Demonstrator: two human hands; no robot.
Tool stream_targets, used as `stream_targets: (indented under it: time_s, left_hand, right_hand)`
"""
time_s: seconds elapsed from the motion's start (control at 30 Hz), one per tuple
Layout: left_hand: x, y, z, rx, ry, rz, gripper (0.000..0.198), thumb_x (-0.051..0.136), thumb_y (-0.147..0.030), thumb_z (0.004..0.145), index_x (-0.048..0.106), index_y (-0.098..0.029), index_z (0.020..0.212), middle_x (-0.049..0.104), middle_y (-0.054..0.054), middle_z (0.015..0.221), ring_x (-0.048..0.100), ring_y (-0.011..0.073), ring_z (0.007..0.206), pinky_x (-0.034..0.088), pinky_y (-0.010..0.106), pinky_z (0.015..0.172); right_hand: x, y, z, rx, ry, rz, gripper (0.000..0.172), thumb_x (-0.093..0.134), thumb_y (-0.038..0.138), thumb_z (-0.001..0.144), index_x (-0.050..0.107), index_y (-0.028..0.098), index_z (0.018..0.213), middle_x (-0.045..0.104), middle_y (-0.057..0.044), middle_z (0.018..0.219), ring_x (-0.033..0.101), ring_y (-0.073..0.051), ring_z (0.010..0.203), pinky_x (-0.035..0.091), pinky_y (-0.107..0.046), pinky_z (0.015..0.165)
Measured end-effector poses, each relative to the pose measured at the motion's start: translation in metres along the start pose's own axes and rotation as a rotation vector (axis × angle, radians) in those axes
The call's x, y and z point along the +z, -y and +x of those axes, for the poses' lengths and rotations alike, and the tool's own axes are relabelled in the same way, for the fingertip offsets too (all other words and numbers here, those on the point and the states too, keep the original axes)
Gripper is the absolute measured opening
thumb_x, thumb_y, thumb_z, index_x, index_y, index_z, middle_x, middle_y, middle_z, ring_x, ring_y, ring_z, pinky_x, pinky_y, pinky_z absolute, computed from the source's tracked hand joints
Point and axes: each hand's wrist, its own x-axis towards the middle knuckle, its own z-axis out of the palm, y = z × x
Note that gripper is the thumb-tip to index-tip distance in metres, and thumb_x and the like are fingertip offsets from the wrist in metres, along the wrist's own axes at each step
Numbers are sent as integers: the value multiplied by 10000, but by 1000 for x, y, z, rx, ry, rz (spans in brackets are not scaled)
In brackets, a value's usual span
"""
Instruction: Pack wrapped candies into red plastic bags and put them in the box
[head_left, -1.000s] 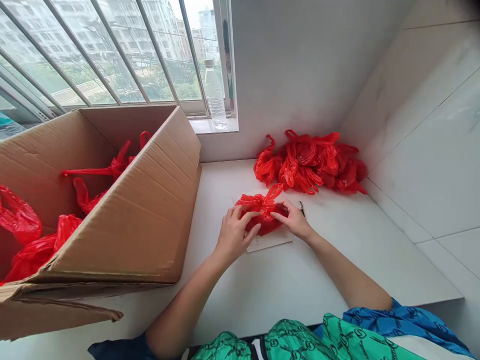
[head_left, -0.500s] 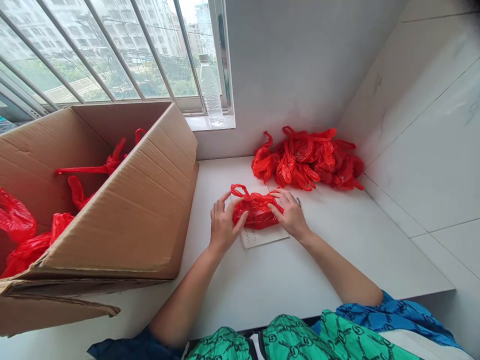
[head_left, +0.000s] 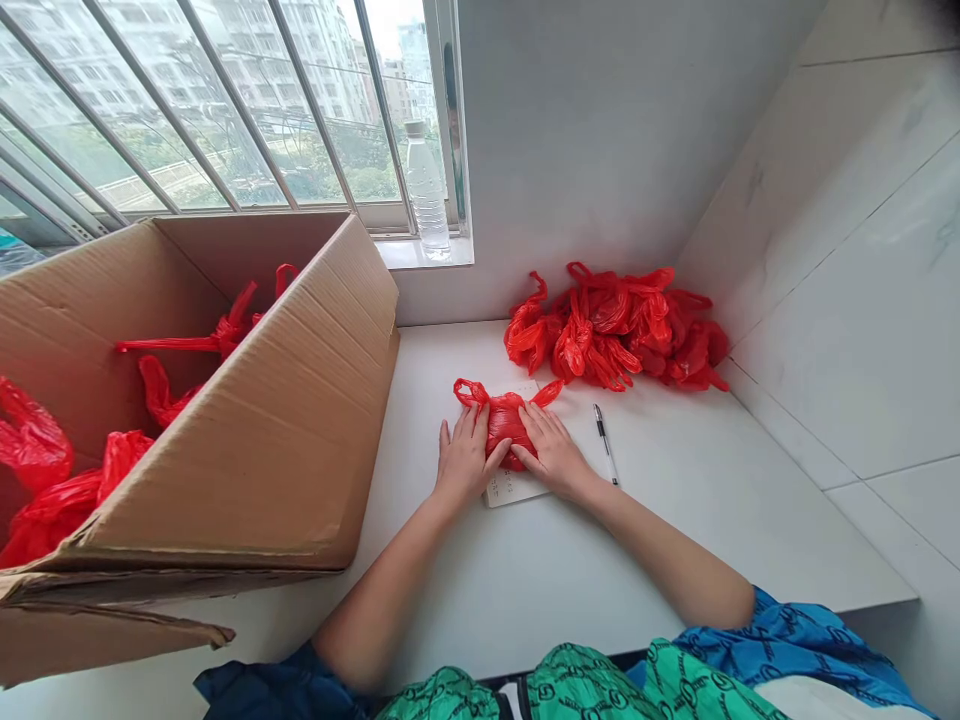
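A small red plastic bag (head_left: 504, 418) lies on a white paper (head_left: 510, 488) on the white counter (head_left: 570, 560). My left hand (head_left: 465, 462) and my right hand (head_left: 551, 452) lie flat on the bag from either side, fingers stretched out and pressing it down. The bag's two handles stick out to the left and right beyond my fingertips.
A large open cardboard box (head_left: 247, 440) with several red bags (head_left: 45, 480) inside stands at the left. A pile of tied red bags (head_left: 615, 325) lies at the back by the tiled wall. A pen (head_left: 606, 444) rests right of my hands. A water bottle (head_left: 427, 190) stands on the window sill.
My hands let go of the bag's knot and handles and came down flat on the bag, squashing it. The pen beside my right hand has come into sight.
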Motion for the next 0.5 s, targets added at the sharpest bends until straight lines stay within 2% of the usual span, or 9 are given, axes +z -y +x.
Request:
stream_targets:
  time_s: [0.17, 0.33, 0.43, 0.5]
  left_hand:
    - [-2, -3, 1, -18, 20, 26, 640, 362, -518, 1005, 310, -158, 1531, 302, 135, 1600, 270, 281, 1488, 155, 618, 1200]
    - [2, -1, 1, -10, -16, -15, 617, 393, -513, 1000, 345, -171, 1511, 353, 163, 1571, 298, 302, 1470, 137, 643, 1189]
    - [1, 2, 0, 19, -91, -98, 544, 477, -470, 980, 422, -200, 1449, 486, 161, 1469, 407, 306, 1396, 158, 650, 1176]
    - [-2, 4, -2, 69, -172, -195, 528, 573, -441, 937, 451, -225, 1403, 580, 129, 1342, 511, 286, 1287, 242, 612, 1164]
  right_hand:
    - [-1, 1, 1, 13, 26, 2, 748, 258, 587, 1005, 294, 71, 1545, 255, -149, 1620, 192, -252, 1518, 166, -480, 1243]
    - [0, 0, 2, 19, 17, 15, 700, 303, 565, 1004, 312, 121, 1545, 281, -148, 1613, 215, -270, 1511, 192, -506, 1230]
    - [0, -1, 1, 0, -27, 66, 661, 373, 536, 997, 347, 141, 1527, 340, -157, 1588, 262, -284, 1493, 211, -526, 1220]
    - [-4, -1, 0, -32, -103, 150, 685, 473, 539, 961, 346, 165, 1520, 414, -159, 1540, 346, -286, 1449, 272, -518, 1198]
